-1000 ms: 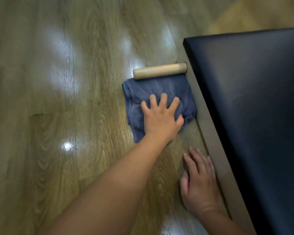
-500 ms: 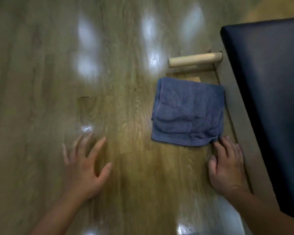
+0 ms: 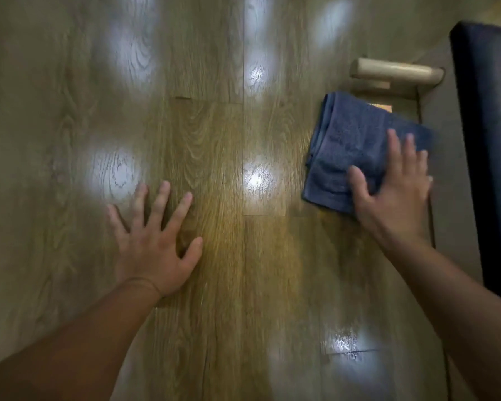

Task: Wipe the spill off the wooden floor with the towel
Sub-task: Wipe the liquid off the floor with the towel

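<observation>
Left hand (image 3: 156, 247) flat, fingers spread, on floor (image 3: 243, 285); right hand (image 3: 394, 195) open, pressing towel (image 3: 350, 146).

A pale wooden cylinder (image 3: 396, 73) lies beside dark padded furniture (image 3: 492, 140)

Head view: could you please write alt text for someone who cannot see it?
A person's right hand presses flat on a folded blue towel on a wooden floor, left hand spread on the boards; a wooden cylinder lies beyond the towel.

Right hand (image 3: 394, 195) on towel (image 3: 356, 146), left hand (image 3: 154, 241) on floor (image 3: 229, 285).
</observation>
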